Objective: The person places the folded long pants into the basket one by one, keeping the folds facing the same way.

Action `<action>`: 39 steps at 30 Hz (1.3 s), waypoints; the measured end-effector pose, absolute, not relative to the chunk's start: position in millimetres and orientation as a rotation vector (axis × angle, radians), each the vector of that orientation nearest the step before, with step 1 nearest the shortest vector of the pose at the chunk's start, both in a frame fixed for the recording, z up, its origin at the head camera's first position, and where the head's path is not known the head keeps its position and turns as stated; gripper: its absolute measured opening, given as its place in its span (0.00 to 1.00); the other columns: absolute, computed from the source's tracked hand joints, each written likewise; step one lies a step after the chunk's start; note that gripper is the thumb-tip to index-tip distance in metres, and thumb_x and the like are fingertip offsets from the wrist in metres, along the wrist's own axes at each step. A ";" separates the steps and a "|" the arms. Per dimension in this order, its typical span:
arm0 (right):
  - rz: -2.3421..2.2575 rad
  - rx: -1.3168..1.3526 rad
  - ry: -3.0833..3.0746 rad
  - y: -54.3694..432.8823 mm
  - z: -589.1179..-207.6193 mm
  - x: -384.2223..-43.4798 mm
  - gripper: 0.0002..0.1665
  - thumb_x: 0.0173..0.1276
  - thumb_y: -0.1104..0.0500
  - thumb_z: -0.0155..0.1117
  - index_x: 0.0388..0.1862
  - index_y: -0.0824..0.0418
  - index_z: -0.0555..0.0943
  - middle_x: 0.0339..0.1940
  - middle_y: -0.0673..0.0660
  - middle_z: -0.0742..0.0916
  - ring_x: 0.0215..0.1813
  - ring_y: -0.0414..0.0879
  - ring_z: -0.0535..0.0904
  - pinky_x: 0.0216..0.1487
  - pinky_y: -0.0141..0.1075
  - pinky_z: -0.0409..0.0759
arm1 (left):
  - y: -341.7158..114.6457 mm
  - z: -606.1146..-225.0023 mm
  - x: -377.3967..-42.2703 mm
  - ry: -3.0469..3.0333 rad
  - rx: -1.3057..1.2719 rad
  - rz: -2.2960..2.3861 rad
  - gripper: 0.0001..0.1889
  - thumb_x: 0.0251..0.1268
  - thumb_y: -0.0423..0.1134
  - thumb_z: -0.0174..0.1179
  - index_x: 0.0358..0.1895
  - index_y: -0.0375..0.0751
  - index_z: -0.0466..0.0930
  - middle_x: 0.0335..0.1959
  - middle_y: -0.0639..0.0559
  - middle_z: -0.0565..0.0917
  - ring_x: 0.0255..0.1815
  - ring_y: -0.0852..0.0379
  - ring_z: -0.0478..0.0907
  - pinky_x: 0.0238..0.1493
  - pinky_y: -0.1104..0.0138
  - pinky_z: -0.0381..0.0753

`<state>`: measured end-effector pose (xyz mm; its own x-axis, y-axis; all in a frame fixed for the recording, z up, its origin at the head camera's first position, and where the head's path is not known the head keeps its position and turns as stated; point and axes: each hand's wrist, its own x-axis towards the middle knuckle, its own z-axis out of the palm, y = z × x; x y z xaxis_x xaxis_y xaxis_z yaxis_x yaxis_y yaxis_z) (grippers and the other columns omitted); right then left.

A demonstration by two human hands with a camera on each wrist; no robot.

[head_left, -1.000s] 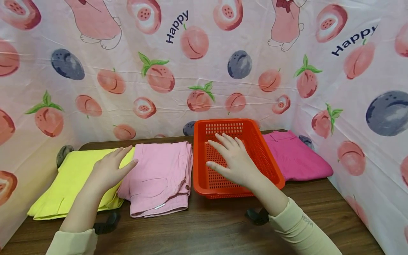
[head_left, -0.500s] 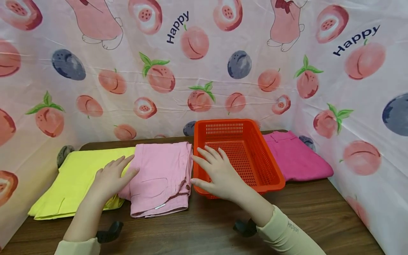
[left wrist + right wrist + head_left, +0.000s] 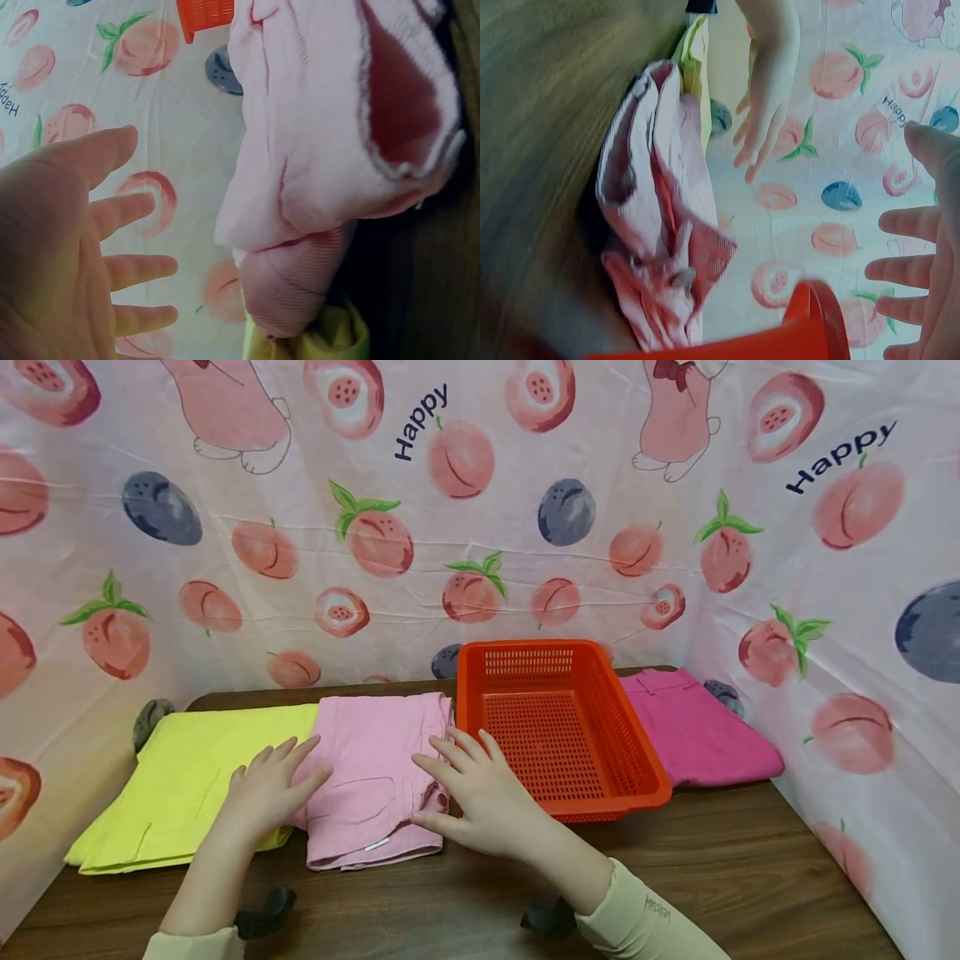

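Observation:
Folded light pink trousers lie on the table between a folded yellow garment and a red plastic basket. My left hand is held over the seam where yellow and pink meet, fingers spread and holding nothing. Above the right edge of the pink trousers, beside the basket's near left corner, my right hand has its fingers spread too, with nothing in it. In the left wrist view, the pink trousers stand apart from the left hand's fingers.
To the right of the basket lies a folded magenta garment, partly behind its rim. A fruit-printed cloth hangs around the back and sides of the wooden table. Black wrist straps show under both wrists.
My right hand has moved left and towards me, from over the basket to the pink trousers' right edge. My left hand has shifted slightly nearer and to the right.

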<state>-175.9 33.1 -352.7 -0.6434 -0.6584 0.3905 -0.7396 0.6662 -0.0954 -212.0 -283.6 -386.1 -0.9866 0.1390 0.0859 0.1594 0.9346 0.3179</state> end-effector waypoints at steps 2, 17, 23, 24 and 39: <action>0.341 1.123 -2.538 28.5 -354.1 -174.0 0.37 0.67 0.32 0.52 0.69 0.49 0.69 0.69 0.56 0.72 0.73 0.55 0.56 0.70 0.56 0.47 | -283.1 -388.8 -212.5 -3.029 -0.229 -0.509 0.39 0.68 0.65 0.44 0.72 0.40 0.61 0.68 0.25 0.59 0.65 0.21 0.49 0.54 0.26 0.43; 0.553 1.246 -2.557 3.3 -369.0 -160.4 0.38 0.68 0.35 0.53 0.72 0.50 0.66 0.72 0.55 0.67 0.72 0.48 0.59 0.68 0.42 0.60 | -279.6 -409.3 -212.7 -3.004 -0.211 -0.518 0.37 0.67 0.63 0.49 0.69 0.39 0.64 0.68 0.23 0.54 0.65 0.17 0.43 0.53 0.25 0.40; 0.582 1.228 -2.618 -6.2 -376.8 -157.5 0.37 0.70 0.34 0.51 0.71 0.51 0.67 0.72 0.56 0.67 0.71 0.48 0.61 0.67 0.42 0.62 | -278.7 -417.1 -213.8 -3.006 -0.212 -0.517 0.38 0.65 0.63 0.51 0.70 0.39 0.63 0.69 0.22 0.51 0.66 0.18 0.41 0.53 0.24 0.39; 0.578 1.214 -2.632 -7.8 -378.1 -157.3 0.37 0.70 0.34 0.50 0.71 0.51 0.67 0.71 0.56 0.67 0.71 0.48 0.62 0.67 0.42 0.63 | -278.8 -418.4 -214.0 -3.009 -0.211 -0.519 0.38 0.65 0.63 0.51 0.70 0.39 0.63 0.69 0.22 0.50 0.66 0.17 0.40 0.53 0.24 0.39; 0.505 0.690 -2.854 -34.8 -389.2 -154.4 0.36 0.69 0.34 0.52 0.68 0.54 0.71 0.55 0.63 0.77 0.56 0.56 0.71 0.53 0.43 0.74 | -277.1 -430.2 -214.4 -3.035 -0.195 -0.533 0.40 0.64 0.66 0.50 0.69 0.37 0.63 0.68 0.19 0.47 0.66 0.16 0.37 0.51 0.24 0.30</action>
<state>-154.4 -34.8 -389.2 -0.8802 -0.4136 0.2328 -0.4683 0.8364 -0.2849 -214.4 -277.1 -430.2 -0.9905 0.1150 0.0749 0.1337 0.9324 0.3358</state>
